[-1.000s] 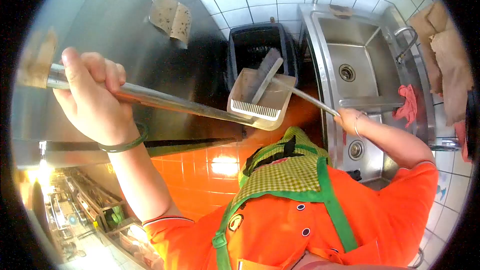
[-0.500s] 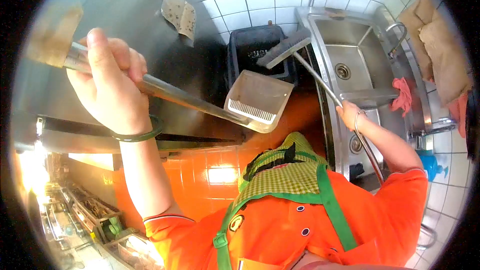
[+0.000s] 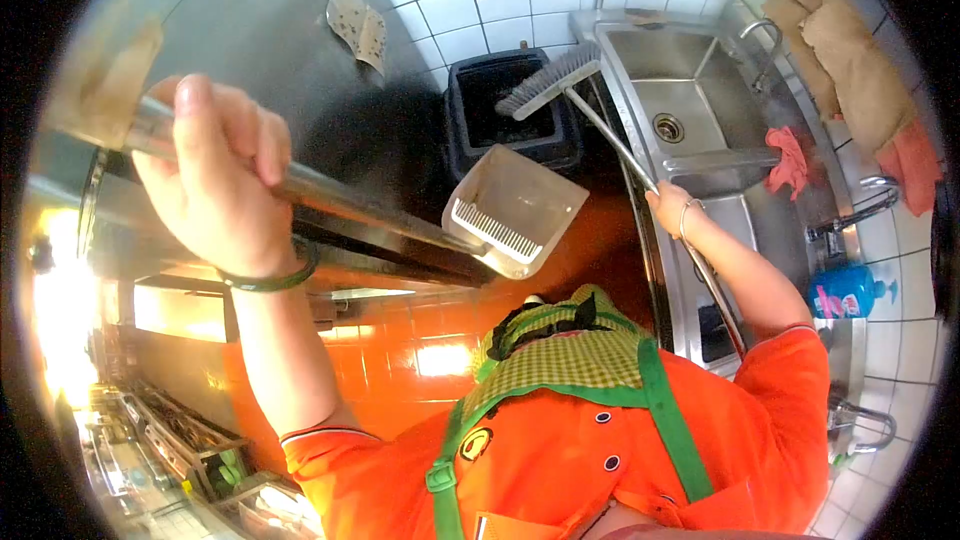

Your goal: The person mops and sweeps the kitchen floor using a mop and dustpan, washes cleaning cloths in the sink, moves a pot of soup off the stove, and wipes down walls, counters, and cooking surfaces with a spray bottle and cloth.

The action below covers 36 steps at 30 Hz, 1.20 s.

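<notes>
My left hand (image 3: 222,175), with a dark green bangle at the wrist, is closed around the metal handle of a long-handled dustpan. The dustpan (image 3: 530,202) has a pale scoop with a row of white teeth and hangs tilted in front of a black bin (image 3: 465,130). My right hand (image 3: 672,208) grips the metal pole of a broom. Its grey-bristled broom head (image 3: 550,85) is over the bin's dark opening; whether it touches the rim I cannot tell.
A steel double sink (image 3: 690,90) with taps runs along the right. A pink cloth (image 3: 788,162) hangs over its divider, and a blue pump bottle (image 3: 845,292) stands beside it. A steel surface (image 3: 290,70) fills the upper left. The floor (image 3: 385,340) is orange tile.
The bin's lid lettering no longer shows and a dark opening appears under the broom head, which has moved slightly left. The view has shifted a little; both hands keep their grip.
</notes>
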{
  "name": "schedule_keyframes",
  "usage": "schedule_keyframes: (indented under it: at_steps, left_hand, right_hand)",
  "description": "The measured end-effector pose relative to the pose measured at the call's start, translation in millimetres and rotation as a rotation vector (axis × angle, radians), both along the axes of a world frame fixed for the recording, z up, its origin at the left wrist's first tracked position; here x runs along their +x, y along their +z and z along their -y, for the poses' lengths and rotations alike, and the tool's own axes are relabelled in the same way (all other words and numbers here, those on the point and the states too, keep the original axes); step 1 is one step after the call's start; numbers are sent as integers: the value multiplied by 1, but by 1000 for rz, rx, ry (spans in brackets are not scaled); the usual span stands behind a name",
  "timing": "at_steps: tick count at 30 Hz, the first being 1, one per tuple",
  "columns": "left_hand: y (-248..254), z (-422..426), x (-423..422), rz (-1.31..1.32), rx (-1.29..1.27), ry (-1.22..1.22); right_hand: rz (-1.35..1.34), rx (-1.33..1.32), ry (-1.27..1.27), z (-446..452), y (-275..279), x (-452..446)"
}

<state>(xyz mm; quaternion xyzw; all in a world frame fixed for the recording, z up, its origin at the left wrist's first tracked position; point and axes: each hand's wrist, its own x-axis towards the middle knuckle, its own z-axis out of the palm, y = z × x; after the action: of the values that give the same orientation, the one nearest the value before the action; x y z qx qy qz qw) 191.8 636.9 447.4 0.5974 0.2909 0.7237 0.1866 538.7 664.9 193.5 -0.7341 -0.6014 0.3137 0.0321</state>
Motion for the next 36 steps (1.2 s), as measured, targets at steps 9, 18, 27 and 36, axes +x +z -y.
schedule_keyframes:
  at_steps: [9, 18, 27, 36]
  left_hand:
    - [-40, 50, 30, -107, -160, -211]
    - [-157, 35, 49, -729, -573, -379]
    - [-331, 2, 31, -549, -929, -306]
    - [-481, -31, 6, -696, -961, -46]
  right_hand:
    - [-401, -163, -28, 90, -25, 40]
    - [-1375, -809, -514, 218, -38, 32]
    - [-1331, -898, -704, 251, -133, -7]
    - [-1283, -845, -756, 168, -167, -53]
